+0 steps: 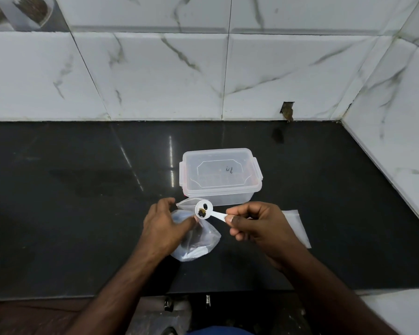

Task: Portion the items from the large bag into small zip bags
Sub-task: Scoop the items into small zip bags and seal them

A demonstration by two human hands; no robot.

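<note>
A clear plastic bag (203, 240) with dark items inside lies on the black counter (82, 213) in front of me. My left hand (165, 228) grips its upper part and holds its mouth up. My right hand (257, 226) pinches the handle of a small white scoop (205, 210), whose bowl holds a few dark pieces just above the bag's mouth. A small clear zip bag (296, 226) lies flat to the right, partly hidden by my right hand.
A clear lidded plastic container (219, 176) stands just behind the bag. White marble-patterned tiles (155, 68) form the back wall and the right side wall. The counter's front edge runs below my forearms.
</note>
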